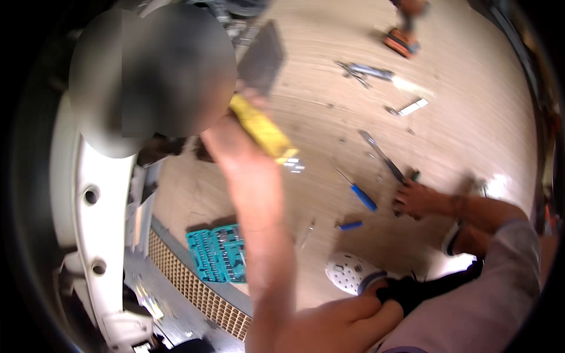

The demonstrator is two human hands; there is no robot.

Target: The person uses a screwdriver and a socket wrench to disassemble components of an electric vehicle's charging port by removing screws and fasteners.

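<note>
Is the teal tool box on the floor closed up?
No, the teal tool box lies open on the wooden floor, with its rows of sockets showing inside.

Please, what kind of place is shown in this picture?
Probably a car repair workshop. A teal socket set case lies open on the wooden floor, screwdrivers lie scattered, and a white car body panel stands on the left.
</note>
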